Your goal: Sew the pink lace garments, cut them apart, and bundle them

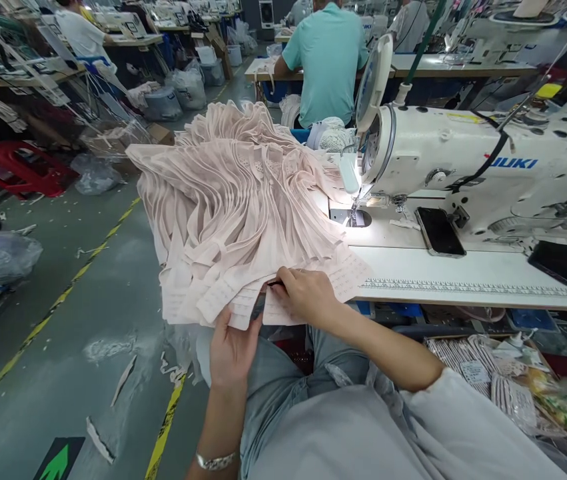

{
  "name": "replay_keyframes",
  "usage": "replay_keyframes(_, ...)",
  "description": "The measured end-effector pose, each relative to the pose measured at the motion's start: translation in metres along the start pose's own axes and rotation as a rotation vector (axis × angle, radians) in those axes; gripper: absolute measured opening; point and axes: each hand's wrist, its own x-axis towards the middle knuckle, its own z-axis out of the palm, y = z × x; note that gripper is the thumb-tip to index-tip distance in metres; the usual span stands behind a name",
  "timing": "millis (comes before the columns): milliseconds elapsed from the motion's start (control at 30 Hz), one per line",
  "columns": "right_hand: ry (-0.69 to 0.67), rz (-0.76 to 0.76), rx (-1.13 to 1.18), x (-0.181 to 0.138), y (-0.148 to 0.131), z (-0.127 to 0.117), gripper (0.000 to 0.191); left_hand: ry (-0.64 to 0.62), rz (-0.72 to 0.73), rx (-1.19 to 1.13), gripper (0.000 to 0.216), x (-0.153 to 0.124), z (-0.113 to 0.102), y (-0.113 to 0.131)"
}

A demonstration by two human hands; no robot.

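A big heap of pale pink fabric pieces (233, 200) lies over the left end of the white sewing table (463, 277) and hangs over its edge. My left hand (230, 350) is below the hanging ends, palm up, with its fingers under the lowest pieces. My right hand (306, 293) rests on top of the same ends with its fingers curled and pinched on one pink piece; a thin dark object shows at the fingertips, too small to name.
A white Juki sewing machine (468, 163) stands on the table, its lamp lit over the needle plate (350, 217). Two dark phones (440, 232) (558, 261) lie on the table. A person in a teal shirt (328, 60) sits ahead. Bagged goods (503, 383) lie lower right.
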Motion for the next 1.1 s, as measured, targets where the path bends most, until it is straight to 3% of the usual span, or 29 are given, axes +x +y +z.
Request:
replay_keyframes(133, -0.019, 0.047, 0.023, 0.002, 0.002, 0.003, 0.028, -0.083, 0.070, 0.135, 0.050, -0.005, -0.008, -0.023)
replay_keyframes(267, -0.014, 0.047, 0.060, 0.000, 0.002, 0.003, 0.026, 0.022, 0.008, 0.365, 0.053, -0.004, -0.001, -0.040)
replay_keyframes(400, 0.116, 0.048, 0.192, -0.011, 0.007, 0.000, 0.025, 0.127, 0.156, 0.238, 0.047, 0.004, 0.011, -0.025)
replay_keyframes(533, 0.203, 0.052, 0.263, -0.022, 0.012, -0.002, 0.025, 0.097, 0.101, 0.084, 0.038, 0.009, 0.011, -0.005)
replay_keyframes(700, 0.142, 0.038, 0.183, -0.020, 0.005, -0.002, 0.026, -0.026, 0.050, 0.098, 0.030, 0.011, 0.007, -0.002)
replay_keyframes(933, -0.011, 0.006, 0.018, -0.004, -0.002, 0.006, 0.025, -0.009, 0.075, 0.143, 0.032, 0.006, 0.004, -0.013)
replay_keyframes(1100, 0.000, 0.041, 0.007, -0.003, 0.005, 0.014, 0.024, -0.044, -0.047, 0.267, 0.054, -0.005, -0.006, -0.038)
